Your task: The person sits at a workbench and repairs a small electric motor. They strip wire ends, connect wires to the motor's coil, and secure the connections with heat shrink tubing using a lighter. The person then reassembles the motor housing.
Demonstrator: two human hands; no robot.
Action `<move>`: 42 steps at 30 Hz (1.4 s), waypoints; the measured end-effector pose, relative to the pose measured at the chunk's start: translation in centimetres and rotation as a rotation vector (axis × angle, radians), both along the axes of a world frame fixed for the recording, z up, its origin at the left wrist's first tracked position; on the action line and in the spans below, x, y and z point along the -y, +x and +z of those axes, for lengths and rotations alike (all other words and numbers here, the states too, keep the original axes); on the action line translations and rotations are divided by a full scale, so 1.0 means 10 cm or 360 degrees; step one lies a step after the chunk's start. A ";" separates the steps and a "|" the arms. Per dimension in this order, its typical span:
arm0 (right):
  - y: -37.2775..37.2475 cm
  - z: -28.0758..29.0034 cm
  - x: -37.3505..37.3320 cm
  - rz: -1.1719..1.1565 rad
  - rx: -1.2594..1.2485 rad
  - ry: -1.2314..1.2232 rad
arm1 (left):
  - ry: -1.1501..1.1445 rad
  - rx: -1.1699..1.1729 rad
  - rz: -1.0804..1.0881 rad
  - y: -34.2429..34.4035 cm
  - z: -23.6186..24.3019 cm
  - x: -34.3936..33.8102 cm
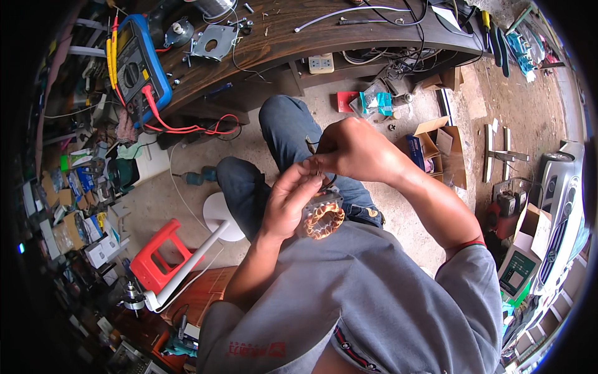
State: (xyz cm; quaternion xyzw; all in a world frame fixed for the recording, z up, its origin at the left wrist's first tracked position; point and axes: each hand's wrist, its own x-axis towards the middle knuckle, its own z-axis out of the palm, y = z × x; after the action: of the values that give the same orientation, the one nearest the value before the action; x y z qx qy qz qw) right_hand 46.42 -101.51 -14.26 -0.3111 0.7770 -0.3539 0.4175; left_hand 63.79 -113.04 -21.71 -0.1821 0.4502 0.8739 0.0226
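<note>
A small motor stator with a ring of copper windings sits in front of my belly, close against the grey shirt. Dark lead wires rise from it towards my fingers. My left hand is closed in a pinch on these wires just above the stator. My right hand is closed too, its thumb and forefinger meeting the left fingertips on the wire ends. A short bit of wire sticks out beyond the right fingers. The exact spot where the fingertips meet is partly hidden.
Ahead stands a dark wooden bench with a blue multimeter, a metal plate and loose screws. A red stool, a white lamp-like stand and a green power tool are at left. Open cartons lie right.
</note>
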 end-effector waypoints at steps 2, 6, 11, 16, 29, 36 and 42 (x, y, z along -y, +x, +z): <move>-0.05 -0.04 0.02 0.0088 -0.0006 0.0062 | -0.0004 0.0022 0.0012 0.00 0.04 -0.01; -0.11 -0.23 0.06 0.0179 0.0164 0.0055 | -0.0081 0.0028 -0.0014 0.01 0.03 0.01; -0.06 -0.22 0.07 -0.0037 0.0698 -0.0134 | 0.0060 0.0092 -0.0017 0.03 0.04 0.01; 0.02 -0.36 0.09 -0.0156 0.0587 -0.0283 | 0.0383 0.0176 -0.0040 0.01 0.01 0.09; 0.10 -0.43 0.12 -0.0322 0.0564 -0.0485 | 0.0499 0.0209 -0.0100 -0.01 0.14 0.12; 0.01 -0.34 -0.06 -0.0227 0.0499 -0.0254 | 0.0316 0.0157 -0.0071 0.06 0.02 0.09; 0.03 -0.29 -0.13 -0.0220 0.0923 -0.0185 | 0.0343 0.0039 -0.0072 0.05 0.06 0.09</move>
State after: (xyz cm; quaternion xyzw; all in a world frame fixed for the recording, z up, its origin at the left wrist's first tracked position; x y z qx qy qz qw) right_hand 46.72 -100.22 -17.14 -0.1669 0.6231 -0.4995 0.5783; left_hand 64.27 -113.95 -21.14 -0.1790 0.3572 0.9142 0.0673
